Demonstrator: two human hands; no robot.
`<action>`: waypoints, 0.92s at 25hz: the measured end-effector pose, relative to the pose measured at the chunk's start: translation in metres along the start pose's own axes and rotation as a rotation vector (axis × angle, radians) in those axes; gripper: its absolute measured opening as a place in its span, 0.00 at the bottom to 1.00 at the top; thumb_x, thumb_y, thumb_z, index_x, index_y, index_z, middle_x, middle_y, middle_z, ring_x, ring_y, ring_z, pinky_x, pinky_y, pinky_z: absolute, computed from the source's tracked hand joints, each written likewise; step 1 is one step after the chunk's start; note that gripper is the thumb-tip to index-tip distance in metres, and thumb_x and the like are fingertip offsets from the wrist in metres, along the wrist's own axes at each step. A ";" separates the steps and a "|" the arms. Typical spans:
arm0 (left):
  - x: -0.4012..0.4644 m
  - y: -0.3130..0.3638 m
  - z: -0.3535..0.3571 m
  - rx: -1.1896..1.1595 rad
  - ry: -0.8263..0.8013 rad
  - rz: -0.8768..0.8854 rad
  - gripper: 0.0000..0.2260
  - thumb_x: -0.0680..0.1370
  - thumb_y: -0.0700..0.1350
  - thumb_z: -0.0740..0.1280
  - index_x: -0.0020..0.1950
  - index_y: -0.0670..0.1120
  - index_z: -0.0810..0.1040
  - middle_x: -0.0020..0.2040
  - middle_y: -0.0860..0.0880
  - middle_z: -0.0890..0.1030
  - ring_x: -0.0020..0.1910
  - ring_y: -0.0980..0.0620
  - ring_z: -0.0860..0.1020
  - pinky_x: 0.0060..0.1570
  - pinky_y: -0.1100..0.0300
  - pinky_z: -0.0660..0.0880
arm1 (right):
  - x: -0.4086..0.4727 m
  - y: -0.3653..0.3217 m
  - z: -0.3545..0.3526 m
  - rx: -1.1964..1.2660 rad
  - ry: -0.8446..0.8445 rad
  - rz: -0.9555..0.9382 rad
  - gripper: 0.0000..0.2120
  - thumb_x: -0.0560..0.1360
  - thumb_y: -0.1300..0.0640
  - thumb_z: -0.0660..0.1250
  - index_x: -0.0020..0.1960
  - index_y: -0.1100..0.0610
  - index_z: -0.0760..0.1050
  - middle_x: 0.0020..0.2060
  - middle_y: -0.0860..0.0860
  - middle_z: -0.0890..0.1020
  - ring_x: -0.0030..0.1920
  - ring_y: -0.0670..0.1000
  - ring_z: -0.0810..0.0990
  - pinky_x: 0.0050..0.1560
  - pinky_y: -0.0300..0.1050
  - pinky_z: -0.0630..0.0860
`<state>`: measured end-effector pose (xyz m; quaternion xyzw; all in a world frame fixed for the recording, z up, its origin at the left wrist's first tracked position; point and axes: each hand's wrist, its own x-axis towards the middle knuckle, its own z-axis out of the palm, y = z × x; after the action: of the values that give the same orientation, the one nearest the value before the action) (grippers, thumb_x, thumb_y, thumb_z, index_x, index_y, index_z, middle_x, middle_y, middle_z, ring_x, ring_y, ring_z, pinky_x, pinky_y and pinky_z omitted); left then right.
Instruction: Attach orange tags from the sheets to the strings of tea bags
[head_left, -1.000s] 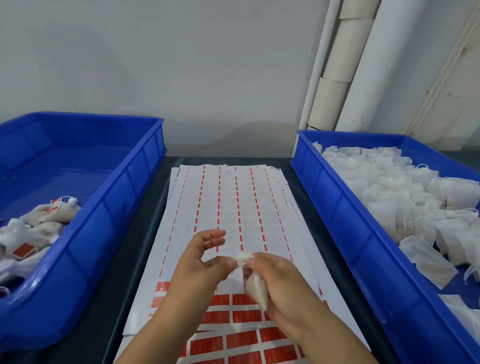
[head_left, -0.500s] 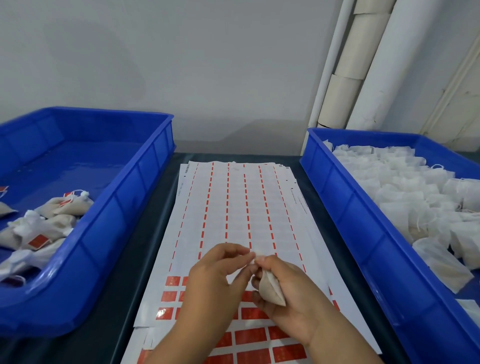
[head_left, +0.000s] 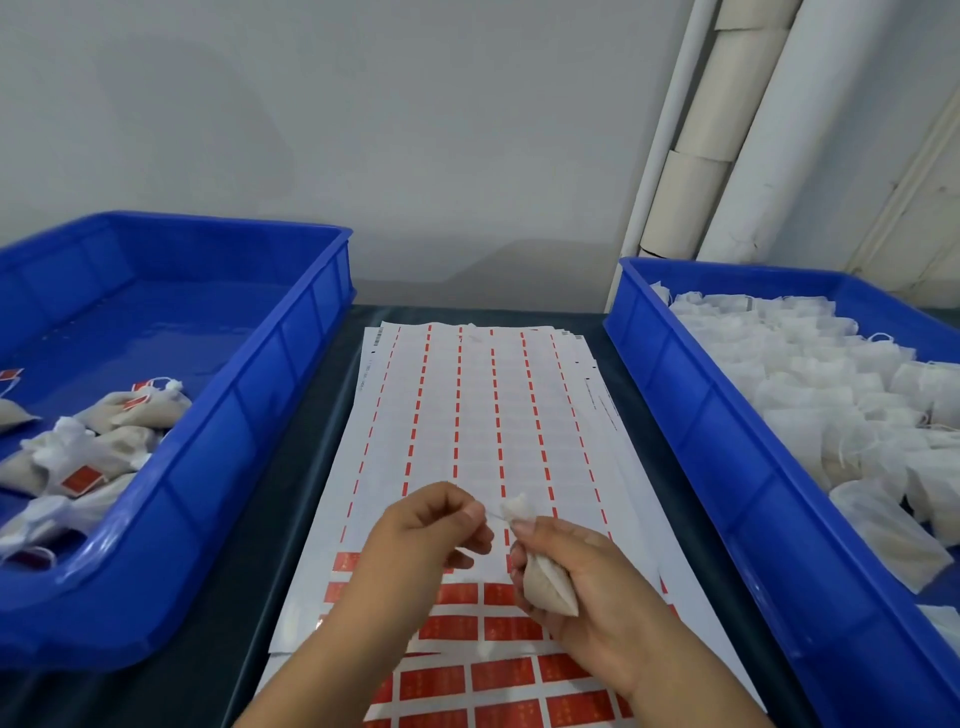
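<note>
Over the tag sheets (head_left: 488, 436) in the middle of the dark table (head_left: 249, 623), I have both hands up close together. My right hand (head_left: 587, 587) is wrapped around a tea bag (head_left: 545, 582), fingers curled on its body, with the gathered white top (head_left: 518, 508) poking up past the thumb. My left hand (head_left: 431, 530) sits just to the left of it, thumb and forefinger pressed together on what looks like the bag's thin string (head_left: 493, 514), which runs across the small gap to the bag's top; the string is too fine for me to say exactly where the pinch lands. The sheets lie in a stack running away from me, the far part stripped down to thin dashed orange lines, the near part holding rows of orange tags (head_left: 467, 680) under my forearms. On my left is a blue tray (head_left: 218, 467) with a small heap of tagged bags (head_left: 104, 436) in its near corner, orange tags showing on several of them. On my right is a second tray (head_left: 696, 447) piled with plain white bags (head_left: 831, 405), filling most of what I can see of it. Behind the table stands a pale wall (head_left: 363, 130), with white pipes (head_left: 769, 130) rising at the right.
</note>
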<state>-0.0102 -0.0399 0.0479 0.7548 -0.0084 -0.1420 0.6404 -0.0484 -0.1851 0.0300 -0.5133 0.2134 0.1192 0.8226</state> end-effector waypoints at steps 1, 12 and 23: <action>0.002 0.002 -0.002 -0.109 0.018 -0.040 0.10 0.78 0.41 0.63 0.39 0.44 0.79 0.32 0.50 0.82 0.33 0.53 0.80 0.38 0.61 0.75 | 0.000 0.000 -0.002 0.015 -0.046 0.011 0.14 0.65 0.60 0.72 0.50 0.61 0.80 0.33 0.56 0.80 0.34 0.49 0.79 0.34 0.42 0.77; 0.000 0.022 -0.017 -0.477 -0.178 -0.029 0.14 0.76 0.38 0.63 0.32 0.44 0.81 0.33 0.43 0.79 0.28 0.52 0.75 0.31 0.61 0.76 | -0.012 -0.008 -0.010 -0.568 -0.164 -0.206 0.14 0.72 0.58 0.71 0.47 0.38 0.81 0.47 0.40 0.83 0.50 0.45 0.82 0.47 0.38 0.79; 0.007 0.020 -0.002 -0.117 -0.031 0.076 0.09 0.74 0.47 0.67 0.34 0.51 0.82 0.33 0.50 0.82 0.40 0.46 0.78 0.46 0.54 0.78 | -0.003 0.003 0.008 -0.482 -0.083 -0.359 0.12 0.72 0.41 0.61 0.46 0.42 0.82 0.46 0.44 0.84 0.53 0.46 0.81 0.65 0.49 0.71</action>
<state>0.0007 -0.0435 0.0664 0.7129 -0.0386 -0.1296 0.6881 -0.0504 -0.1769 0.0319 -0.7181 0.0509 0.0397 0.6930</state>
